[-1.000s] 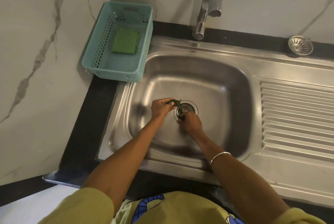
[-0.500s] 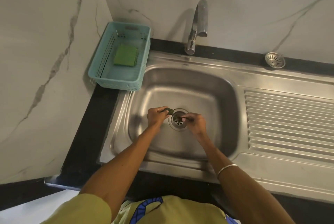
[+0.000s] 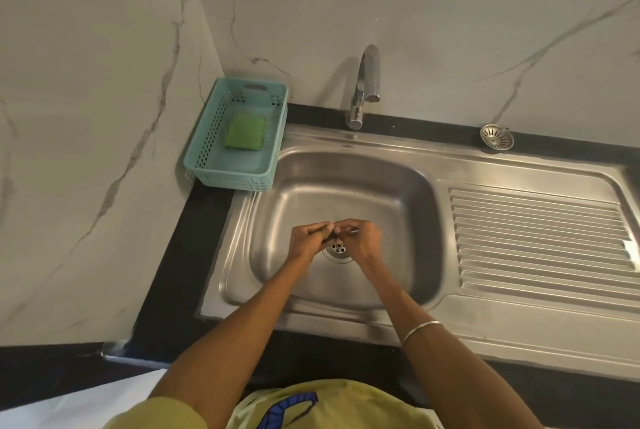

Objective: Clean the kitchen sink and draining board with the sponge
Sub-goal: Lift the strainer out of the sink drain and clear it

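Far left, the basket sits on the black counter, touching the sink's back-left corner, and the green sponge is lying flat inside it, nobody touching it.

Moving right into the sink: both hands are low in the bowl, right over the drain. The left hand has its fingers curled round some small dark scrap, can't make out what it is. The right hand is pinched in against it, fingertips meeting the left's, but whether it's actually got hold of the same bit I can't tell.

My take: they're picking gunk off the drain before scrubbing. To do it well I'd gather it all into one hand and keep it from dropping back down the holes, then bin it and go grab the sponge.

Further right, the draining board looks dry and untouched, and the strainer is parked on the back ledge.
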